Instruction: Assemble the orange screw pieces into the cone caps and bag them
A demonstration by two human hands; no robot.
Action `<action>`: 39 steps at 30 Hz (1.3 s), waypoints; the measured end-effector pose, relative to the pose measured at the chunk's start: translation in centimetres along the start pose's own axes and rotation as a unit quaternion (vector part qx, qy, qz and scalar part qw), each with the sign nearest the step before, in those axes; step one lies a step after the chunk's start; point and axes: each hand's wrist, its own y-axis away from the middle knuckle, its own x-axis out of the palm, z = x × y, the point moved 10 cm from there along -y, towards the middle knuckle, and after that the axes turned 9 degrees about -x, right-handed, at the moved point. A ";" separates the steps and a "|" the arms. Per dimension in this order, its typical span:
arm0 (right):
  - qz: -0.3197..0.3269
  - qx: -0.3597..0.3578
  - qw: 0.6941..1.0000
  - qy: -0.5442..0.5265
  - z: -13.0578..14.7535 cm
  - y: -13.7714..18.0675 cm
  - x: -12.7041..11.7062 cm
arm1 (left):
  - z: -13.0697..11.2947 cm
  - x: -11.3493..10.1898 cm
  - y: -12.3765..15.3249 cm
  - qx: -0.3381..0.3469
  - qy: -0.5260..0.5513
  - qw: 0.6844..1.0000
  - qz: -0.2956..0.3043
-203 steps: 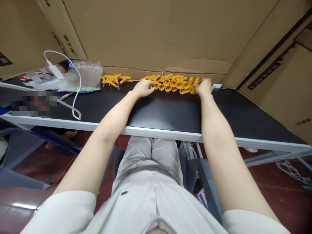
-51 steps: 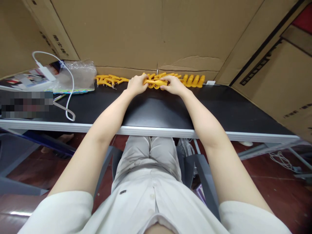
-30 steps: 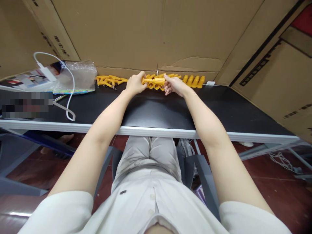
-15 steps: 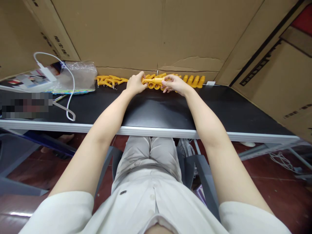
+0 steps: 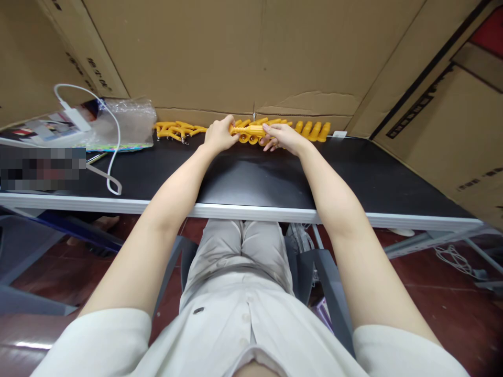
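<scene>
Yellow ridged piece is what we have between our two hands, held level over the far side of the desk, its narrow end toward our left and its wider, grooved end toward our right. We cannot tell whether it is one part or two fitted together.

Our left grip is closed around the narrow end, thumb and fingers pinching it. Our right grip has the wider end between thumb and fingers, the lower fingers curled loosely and partly spread.

Close behind and below the yellow ridged piece we see a row of lying yellow cones, round mouths toward us; we cannot tell whether any touches it. To its right, past our right grip, four upright yellow cones stand side by side, with a small white tab farther right. To its left, beyond our left grip, branching yellow pieces lie heaped, silver metal bits showing along their near side. Farther left of it lie a clear plastic bag and a looping white cable. Behind it rises a cardboard wall.
</scene>
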 end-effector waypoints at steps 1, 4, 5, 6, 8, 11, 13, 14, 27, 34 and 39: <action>-0.004 -0.006 1.000 -0.004 0.0 -0.1 -0.1 | 0.0 0.0 0.1 -0.003 -0.002 1.000 0.001; -0.023 -0.022 0.999 -0.013 -0.1 -0.3 -0.6 | 0.0 -0.1 0.2 -0.014 -0.021 1.000 0.008; -0.026 -0.025 0.999 -0.015 -0.2 -0.4 -0.8 | 0.0 -0.1 0.3 -0.015 -0.027 0.999 0.011; -0.027 -0.026 0.999 -0.015 -0.3 -0.5 -0.8 | 0.0 0.0 0.3 -0.015 -0.031 0.999 0.012; -0.026 -0.024 0.999 -0.013 -0.5 -0.5 -0.8 | 0.0 0.1 0.1 -0.010 -0.028 0.999 0.011; -0.030 -0.018 0.999 -0.007 -0.4 -0.4 -0.8 | 0.1 0.3 0.0 -0.006 -0.021 1.000 0.009; -0.035 -0.012 0.999 -0.005 -0.3 -0.3 -0.8 | 0.1 0.3 -0.1 -0.005 -0.021 1.000 0.010; -0.037 -0.010 0.999 -0.005 -0.3 -0.2 -0.8 | 0.0 0.3 0.0 -0.004 -0.023 1.000 0.010; -0.037 -0.006 0.999 -0.006 -0.4 -0.3 -0.7 | 0.0 0.6 -0.3 0.001 -0.023 1.000 0.017; -0.038 0.007 0.999 0.008 -0.4 -0.1 -0.7 | -0.1 0.7 -0.2 0.005 -0.024 1.000 0.015; -0.033 0.009 0.999 0.003 -0.6 -0.1 -0.8 | 0.0 1.0 -0.3 0.004 -0.019 1.000 0.017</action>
